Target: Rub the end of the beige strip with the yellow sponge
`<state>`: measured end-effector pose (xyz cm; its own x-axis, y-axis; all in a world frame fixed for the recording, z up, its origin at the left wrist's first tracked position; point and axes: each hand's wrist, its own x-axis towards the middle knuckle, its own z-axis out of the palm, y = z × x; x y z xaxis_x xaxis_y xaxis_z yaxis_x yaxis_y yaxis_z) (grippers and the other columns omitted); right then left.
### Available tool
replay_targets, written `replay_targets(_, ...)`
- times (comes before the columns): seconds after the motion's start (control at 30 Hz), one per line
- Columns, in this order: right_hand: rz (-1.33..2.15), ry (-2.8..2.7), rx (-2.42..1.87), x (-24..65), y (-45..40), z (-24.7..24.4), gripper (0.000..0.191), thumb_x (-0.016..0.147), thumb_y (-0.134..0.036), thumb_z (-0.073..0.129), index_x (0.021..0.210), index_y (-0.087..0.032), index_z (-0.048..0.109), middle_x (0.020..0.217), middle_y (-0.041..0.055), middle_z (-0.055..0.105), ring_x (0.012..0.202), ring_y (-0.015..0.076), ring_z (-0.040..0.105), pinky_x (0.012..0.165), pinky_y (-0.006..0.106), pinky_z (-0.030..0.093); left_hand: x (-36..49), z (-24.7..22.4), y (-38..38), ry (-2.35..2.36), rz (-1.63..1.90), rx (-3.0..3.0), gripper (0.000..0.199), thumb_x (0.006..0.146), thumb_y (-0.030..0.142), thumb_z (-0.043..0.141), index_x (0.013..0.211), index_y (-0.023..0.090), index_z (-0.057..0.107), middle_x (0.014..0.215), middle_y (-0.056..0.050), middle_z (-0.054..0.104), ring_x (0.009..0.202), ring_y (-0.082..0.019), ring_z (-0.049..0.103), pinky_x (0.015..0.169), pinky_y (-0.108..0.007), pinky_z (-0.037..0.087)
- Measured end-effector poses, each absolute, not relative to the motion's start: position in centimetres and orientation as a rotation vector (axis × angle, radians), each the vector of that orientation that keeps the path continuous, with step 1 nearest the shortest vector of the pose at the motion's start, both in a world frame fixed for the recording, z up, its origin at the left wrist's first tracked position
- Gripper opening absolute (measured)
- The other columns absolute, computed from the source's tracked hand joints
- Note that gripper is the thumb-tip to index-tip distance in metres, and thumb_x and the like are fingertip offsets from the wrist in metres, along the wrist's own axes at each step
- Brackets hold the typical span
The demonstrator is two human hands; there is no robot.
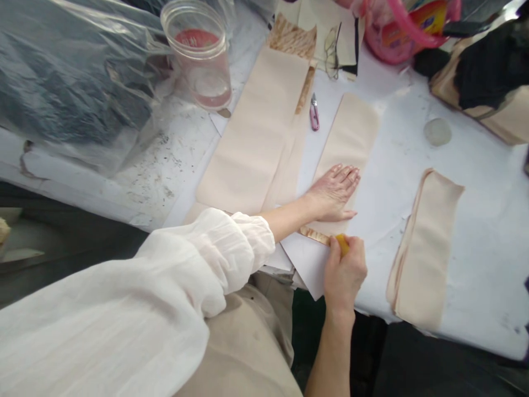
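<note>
My left hand [334, 190] lies flat on a beige strip of leather-like material [351, 129], its fingers stretched out. Just below it, my right hand [346, 267] is closed around a small yellow piece [343, 244], mostly hidden by the fingers, so its kind cannot be made out. The yellow piece is at the strip's near end, where a narrow brown-streaked band [314, 235] runs along the edge. Under that end is a white sheet [309, 264], which sticks out past the table edge.
To the left lie larger beige pieces [256, 132]; folded strips [430, 248] lie at right. Pink-handled thread snips [314, 113], eyeglasses [332, 52], a round translucent disc [437, 132], a clear plastic jar [202, 60], a pink basket [388, 38] and plastic-wrapped goods [78, 77] surround the work.
</note>
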<state>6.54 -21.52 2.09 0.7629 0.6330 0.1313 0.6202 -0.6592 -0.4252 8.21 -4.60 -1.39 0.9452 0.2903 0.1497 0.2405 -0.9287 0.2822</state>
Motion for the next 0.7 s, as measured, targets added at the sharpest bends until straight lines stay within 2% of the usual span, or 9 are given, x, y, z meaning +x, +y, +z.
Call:
replay_targets(0.2, 0.300, -0.918, -2.502, 4.7, -25.5, 4.5, 0.025, 0.098, -0.046, 0.046, 0.093, -0.022, 0.052, 0.084, 0.0043, 0.060, 0.074, 0.0236, 0.057, 0.068, 0.034, 0.041, 8.0, -1.3, -4.9, 0.376, 0.268, 2.827, 0.088, 0.089, 0.062, 0.044, 0.149, -0.001, 0.036, 0.159, -0.022, 0.031, 0.150, -0.034, 0.025, 0.126, -0.047, 0.013)
replay_targets(0.33, 0.034, -0.768, -2.484, 6.3, -24.7, 5.3, 0.031, 0.093, -0.052, 0.057, 0.097, -0.021, 0.056, 0.087, 0.0046, 0.063, 0.077, 0.0242, 0.060, 0.071, 0.034, 0.042, 8.1, -1.4, -4.8, 0.378, 0.288, 2.820, 0.088, 0.089, 0.062, 0.044, 0.150, -0.001, 0.034, 0.160, -0.022, 0.029, 0.151, -0.034, 0.023, 0.126, -0.047, 0.012)
replay_targets(0.53, 0.010, -1.023, -2.580, 6.9, -21.5, 3.1, 0.028, 0.099, -0.044, 0.034, 0.092, -0.022, 0.050, 0.088, 0.0088, 0.060, 0.078, 0.0264, 0.056, 0.064, 0.035, 0.038, 8.2, -1.4, -4.8, 0.388, 0.267, 2.831, 0.089, 0.089, 0.062, 0.044, 0.150, -0.002, 0.033, 0.159, -0.022, 0.029, 0.150, -0.034, 0.024, 0.126, -0.047, 0.013)
replay_targets(0.7, 0.165, -1.062, -2.532, 5.4, -23.3, 3.5, 0.026, 0.099, -0.046, 0.035, 0.092, -0.023, 0.046, 0.087, 0.0076, 0.057, 0.080, 0.0263, 0.055, 0.068, 0.036, 0.040, 8.0, -1.5, -5.3, 0.358, 0.292, 2.833, 0.090, 0.088, 0.062, 0.046, 0.149, -0.003, 0.035, 0.159, -0.023, 0.031, 0.150, -0.034, 0.025, 0.126, -0.047, 0.014)
